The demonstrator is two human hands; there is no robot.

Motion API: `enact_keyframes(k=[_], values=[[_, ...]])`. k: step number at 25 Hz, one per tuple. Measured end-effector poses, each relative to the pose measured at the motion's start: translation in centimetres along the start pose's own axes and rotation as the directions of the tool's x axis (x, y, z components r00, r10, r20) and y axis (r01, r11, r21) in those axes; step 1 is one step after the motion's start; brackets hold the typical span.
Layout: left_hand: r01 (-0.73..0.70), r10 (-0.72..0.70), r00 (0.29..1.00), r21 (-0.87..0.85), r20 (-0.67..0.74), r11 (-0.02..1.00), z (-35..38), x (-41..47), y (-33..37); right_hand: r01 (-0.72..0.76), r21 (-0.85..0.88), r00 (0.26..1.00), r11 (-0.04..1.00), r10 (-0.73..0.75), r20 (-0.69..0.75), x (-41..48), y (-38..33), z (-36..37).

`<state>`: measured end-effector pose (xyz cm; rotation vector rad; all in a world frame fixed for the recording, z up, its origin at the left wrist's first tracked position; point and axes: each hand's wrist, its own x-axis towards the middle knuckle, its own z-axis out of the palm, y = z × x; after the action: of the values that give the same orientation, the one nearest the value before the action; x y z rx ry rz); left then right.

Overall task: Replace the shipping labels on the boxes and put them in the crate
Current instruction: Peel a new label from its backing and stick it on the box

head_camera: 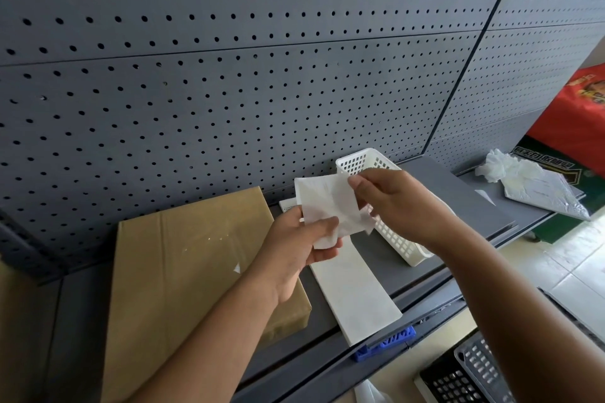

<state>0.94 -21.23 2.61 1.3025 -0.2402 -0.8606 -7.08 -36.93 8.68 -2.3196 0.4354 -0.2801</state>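
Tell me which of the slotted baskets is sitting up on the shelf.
The white basket, on the grey shelf. The black crate and the grey crate sit lower, below the shelf edge at bottom right.

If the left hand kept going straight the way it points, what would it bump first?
Probably the right hand. The left hand points up and right, and both pinch the same white paper. The white basket lies beyond; depth is unclear.

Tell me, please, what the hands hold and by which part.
A white paper sheet: the left hand pinches its lower edge, the right hand its upper right corner.
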Motion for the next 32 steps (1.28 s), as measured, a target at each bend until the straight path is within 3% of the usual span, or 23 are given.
enact_keyframes(k=[3,7,14,19,26,32], values=[[-0.032,0.032,0.999,-0.008,-0.040,0.999,0.2,0.0,-0.1,0.016,0.050,0.994,0.999,-0.021,0.112,-0.5,0.6,-0.5],[-0.054,0.049,0.997,-0.090,-0.063,0.994,0.3,0.2,-0.3,0.033,-0.122,0.998,0.992,-0.026,0.057,-0.9,1.9,-0.2],[-0.102,0.102,0.990,0.014,-0.093,0.995,0.6,0.5,-1.0,0.075,-0.363,0.997,0.929,-0.078,0.007,-0.9,2.9,0.5],[-0.130,0.133,0.983,0.030,-0.128,0.991,1.0,0.7,-1.3,0.094,-0.358,0.994,0.929,-0.069,0.083,-1.3,2.7,0.7],[-0.133,0.142,0.984,0.082,-0.105,0.988,1.3,0.8,-1.4,0.052,-0.364,0.996,0.930,-0.073,-0.044,-0.5,3.5,1.0],[-0.135,0.168,0.983,0.317,-0.079,0.939,1.3,0.8,-2.1,0.042,-0.328,0.976,0.944,-0.108,-0.187,0.8,2.7,-0.6]])
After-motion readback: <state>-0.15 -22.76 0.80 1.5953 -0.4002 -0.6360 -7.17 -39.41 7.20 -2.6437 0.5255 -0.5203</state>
